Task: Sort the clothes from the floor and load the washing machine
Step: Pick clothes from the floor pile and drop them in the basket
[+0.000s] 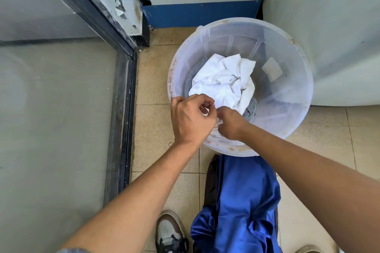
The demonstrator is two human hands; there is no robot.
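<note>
A crumpled white garment (223, 82) lies in a translucent white plastic basket (287, 98) on the tiled floor, with a bit of grey cloth (251, 110) under it. Both hands meet at the basket's near rim. My left hand (190, 118) has curled fingers pinching the white garment's near edge. My right hand (230, 122) grips the same edge just beside it. A shiny blue garment (242, 201) lies on the floor in front of the basket, with dark cloth (210, 181) under its left side.
A glass door with a dark frame (121, 129) runs along the left. A white appliance body (339, 47) bulges in from the right, and a white panel with a blue base strip (201, 14) stands behind the basket. My shoe (169, 232) is at the bottom.
</note>
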